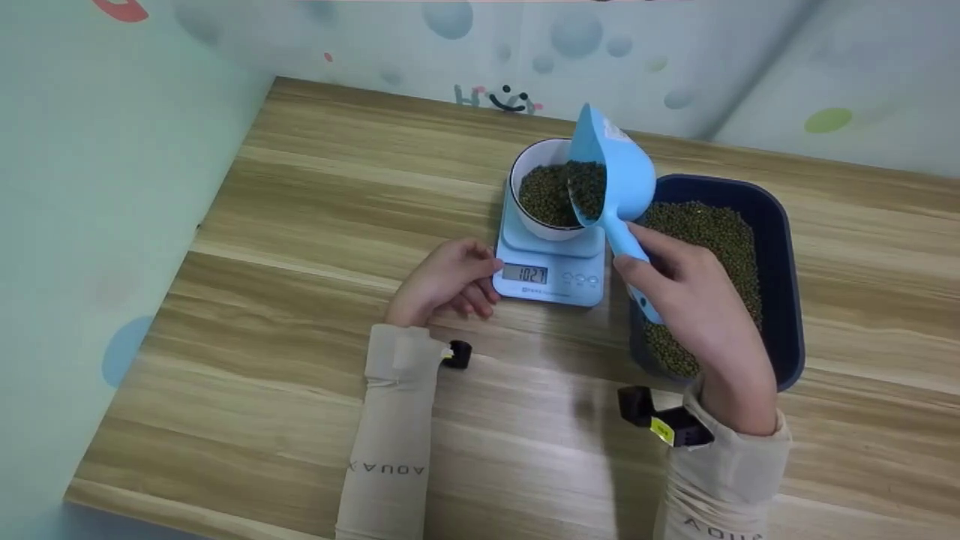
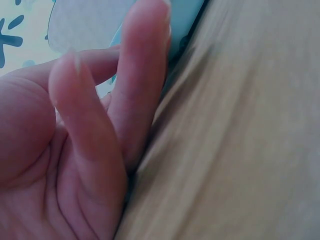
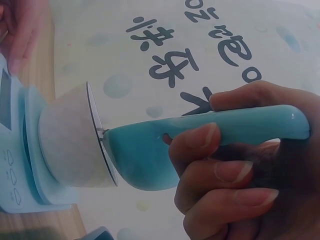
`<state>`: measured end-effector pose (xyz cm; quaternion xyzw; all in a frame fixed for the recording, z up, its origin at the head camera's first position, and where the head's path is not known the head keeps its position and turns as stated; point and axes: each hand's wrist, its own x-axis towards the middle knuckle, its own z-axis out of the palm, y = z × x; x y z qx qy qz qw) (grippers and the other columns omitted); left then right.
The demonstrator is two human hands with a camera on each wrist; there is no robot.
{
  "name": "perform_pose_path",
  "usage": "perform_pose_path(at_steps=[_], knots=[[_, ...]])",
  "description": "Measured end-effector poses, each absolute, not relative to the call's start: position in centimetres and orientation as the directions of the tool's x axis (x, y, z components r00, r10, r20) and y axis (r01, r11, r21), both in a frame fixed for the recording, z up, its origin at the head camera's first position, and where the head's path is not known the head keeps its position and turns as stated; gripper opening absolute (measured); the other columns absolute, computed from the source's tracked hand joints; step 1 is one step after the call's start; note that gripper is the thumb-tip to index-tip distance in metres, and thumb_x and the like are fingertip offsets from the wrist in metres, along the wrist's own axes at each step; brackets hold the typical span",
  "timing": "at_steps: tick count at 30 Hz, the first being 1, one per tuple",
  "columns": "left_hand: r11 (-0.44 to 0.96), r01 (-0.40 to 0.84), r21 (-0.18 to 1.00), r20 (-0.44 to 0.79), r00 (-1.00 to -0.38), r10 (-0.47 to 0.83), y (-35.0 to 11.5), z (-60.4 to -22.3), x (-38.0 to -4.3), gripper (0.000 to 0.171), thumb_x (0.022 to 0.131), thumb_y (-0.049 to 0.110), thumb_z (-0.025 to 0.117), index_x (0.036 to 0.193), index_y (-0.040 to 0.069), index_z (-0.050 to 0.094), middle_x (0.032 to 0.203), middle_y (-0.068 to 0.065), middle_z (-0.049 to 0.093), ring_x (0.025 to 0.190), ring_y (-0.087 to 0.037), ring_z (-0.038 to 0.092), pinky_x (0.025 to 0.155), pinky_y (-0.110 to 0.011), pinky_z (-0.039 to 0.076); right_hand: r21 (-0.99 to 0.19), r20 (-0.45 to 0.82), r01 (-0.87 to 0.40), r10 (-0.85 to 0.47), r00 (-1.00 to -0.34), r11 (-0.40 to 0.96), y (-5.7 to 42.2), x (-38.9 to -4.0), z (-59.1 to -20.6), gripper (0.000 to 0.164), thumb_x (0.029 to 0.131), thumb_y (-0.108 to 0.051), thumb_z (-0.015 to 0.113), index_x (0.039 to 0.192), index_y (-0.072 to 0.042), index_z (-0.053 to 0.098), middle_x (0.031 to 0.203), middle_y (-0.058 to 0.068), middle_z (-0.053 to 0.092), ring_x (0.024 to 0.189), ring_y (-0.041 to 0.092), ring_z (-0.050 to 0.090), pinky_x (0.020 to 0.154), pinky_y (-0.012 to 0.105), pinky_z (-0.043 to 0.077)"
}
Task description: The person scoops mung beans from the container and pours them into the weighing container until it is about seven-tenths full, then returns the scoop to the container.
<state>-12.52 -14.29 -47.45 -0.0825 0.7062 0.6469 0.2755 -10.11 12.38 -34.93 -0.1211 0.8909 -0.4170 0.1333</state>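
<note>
My right hand (image 1: 701, 300) grips the handle of a light blue scoop (image 1: 630, 176), its fingers curled round it in the right wrist view. The scoop is tipped on its side, its lip at the rim of a white bowl (image 3: 75, 137), with small green beans, like mung beans (image 1: 547, 196), in both. That bowl stands on a pale blue kitchen scale (image 1: 555, 289), whose display reads 1027. At the scale's left edge is my left hand (image 1: 450, 277), thumb tip touching beside the display; its other fingers lie loosely extended by the tabletop in the left wrist view.
A dark blue tub (image 1: 784, 300) full of the same beans stands right of the scale, beneath my right forearm. The wood-grain table (image 1: 300, 225) meets a patterned wall covering (image 1: 375, 45) at the back and another at the left.
</note>
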Motion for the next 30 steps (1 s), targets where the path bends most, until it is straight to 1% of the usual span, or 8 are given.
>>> perform_pose_path(at_steps=[9, 15, 20, 30], knots=[[0.141, -0.48, 0.866, -0.501, -0.831, 0.242, -14.2, -45.3, -11.8, 0.022, 0.095, 0.02, 0.052, 0.109, 0.004, 0.049, 0.084, -0.02, 0.065, 0.059, -0.024, 0.066, 0.044, -0.027, 0.048, -0.773, -0.124, -0.118, -0.33, -0.936, 0.623, 12.3, -10.1, -34.9, 0.038, 0.093, -0.039, 0.048, 0.13, -0.03, 0.051, 0.097, 0.005, 0.061, 0.08, 0.018, 0.053, 0.066, 0.03, 0.044], [0.141, -0.467, 0.873, -0.488, -0.839, 0.24, -14.2, -45.4, -11.8, 0.022, 0.095, 0.021, 0.052, 0.108, 0.004, 0.049, 0.084, -0.021, 0.065, 0.059, -0.023, 0.066, 0.043, -0.026, 0.047, -0.761, -0.121, -0.128, -0.333, -0.935, 0.636, 12.2, -10.1, -34.8, 0.037, 0.093, -0.041, 0.048, 0.129, -0.032, 0.051, 0.092, 0.005, 0.06, 0.077, 0.017, 0.052, 0.063, 0.029, 0.044], [0.143, -0.461, 0.876, -0.482, -0.843, 0.236, -14.2, -45.4, -11.8, 0.023, 0.094, 0.022, 0.052, 0.109, 0.004, 0.049, 0.084, -0.021, 0.066, 0.059, -0.023, 0.066, 0.043, -0.026, 0.047, -0.757, -0.118, -0.132, -0.332, -0.936, 0.64, 12.2, -10.0, -34.8, 0.037, 0.093, -0.041, 0.047, 0.129, -0.032, 0.051, 0.093, 0.004, 0.06, 0.077, 0.017, 0.052, 0.063, 0.029, 0.044], [0.144, -0.477, 0.867, -0.498, -0.835, 0.233, -14.2, -45.8, -12.0, 0.024, 0.094, 0.022, 0.053, 0.11, 0.005, 0.049, 0.084, -0.021, 0.066, 0.059, -0.024, 0.066, 0.043, -0.027, 0.047, -0.758, -0.11, -0.137, -0.332, -0.937, 0.637, 12.3, -10.1, -35.0, 0.037, 0.093, -0.042, 0.048, 0.128, -0.032, 0.052, 0.092, 0.004, 0.06, 0.075, 0.017, 0.051, 0.06, 0.029, 0.043]])
